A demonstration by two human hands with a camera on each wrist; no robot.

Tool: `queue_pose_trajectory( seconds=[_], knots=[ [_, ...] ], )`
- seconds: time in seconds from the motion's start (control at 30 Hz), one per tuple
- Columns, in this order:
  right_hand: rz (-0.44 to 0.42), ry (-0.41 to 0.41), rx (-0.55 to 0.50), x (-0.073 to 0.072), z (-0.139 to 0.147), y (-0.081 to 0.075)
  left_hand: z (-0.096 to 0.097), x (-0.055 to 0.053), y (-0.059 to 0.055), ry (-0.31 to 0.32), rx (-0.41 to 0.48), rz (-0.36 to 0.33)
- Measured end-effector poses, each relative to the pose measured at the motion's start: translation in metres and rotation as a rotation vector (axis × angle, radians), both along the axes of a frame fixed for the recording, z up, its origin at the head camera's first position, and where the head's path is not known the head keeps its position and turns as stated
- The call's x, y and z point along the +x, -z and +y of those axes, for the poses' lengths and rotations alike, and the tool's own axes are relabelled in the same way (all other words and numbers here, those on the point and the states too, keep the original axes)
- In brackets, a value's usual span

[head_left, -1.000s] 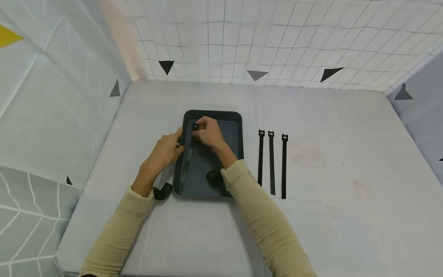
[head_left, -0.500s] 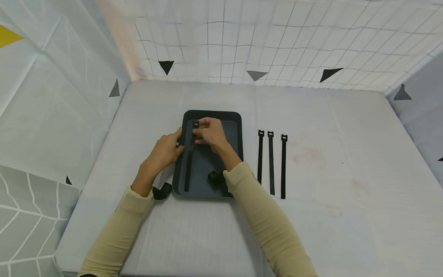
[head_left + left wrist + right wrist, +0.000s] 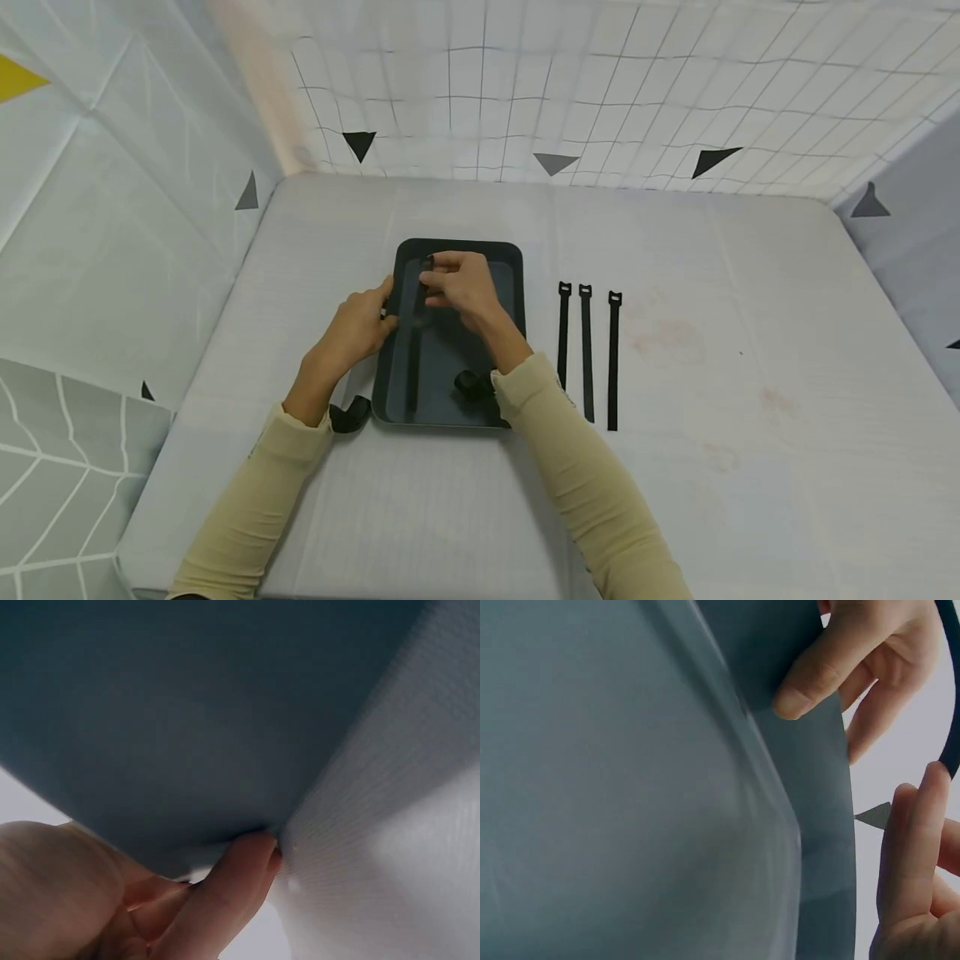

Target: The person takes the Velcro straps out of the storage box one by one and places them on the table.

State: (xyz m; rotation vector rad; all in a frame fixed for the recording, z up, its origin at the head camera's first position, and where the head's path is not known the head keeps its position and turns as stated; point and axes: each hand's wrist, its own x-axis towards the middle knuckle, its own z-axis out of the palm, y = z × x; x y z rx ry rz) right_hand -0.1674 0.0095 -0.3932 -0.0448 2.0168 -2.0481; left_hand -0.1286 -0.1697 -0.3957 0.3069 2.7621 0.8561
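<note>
A dark grey rectangular tray [image 3: 457, 247] sits left of the table's middle. My left hand [image 3: 356, 325] grips its left wall, the thumb inside and the fingers outside; in the left wrist view, fingertips [image 3: 251, 851] reach the tray's lower edge. Over the tray, my right hand [image 3: 467, 287] pinches a black hook-and-loop cable strap [image 3: 414, 367] near its slotted head. The strap hangs lengthwise along the tray's left part, its head mostly hidden by the fingers. In the right wrist view, the strap [image 3: 952, 682] shows as a dark band above the right fingers [image 3: 915, 847].
Right of the tray lie three matching straps [image 3: 587, 358], side by side, heads away from me. The right sleeve passes close to their lower ends. Black rounded pieces [image 3: 350, 414] sit under both cuffs. A white gridded sheet [image 3: 600, 92] stands behind the table.
My right hand has shifted slightly right with the strap. The strap's lower end has swung right, away from the tray's left wall. The left hand keeps its grip.
</note>
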Motion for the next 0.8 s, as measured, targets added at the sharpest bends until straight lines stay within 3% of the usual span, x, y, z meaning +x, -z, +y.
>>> queue_pose_trajectory(
  seconds=[0.8],
  knots=[
    [0.047, -0.056, 0.006, 0.011, 0.032, -0.031, 0.001, 0.002, -0.001, 0.003, -0.005, -0.010]
  ],
)
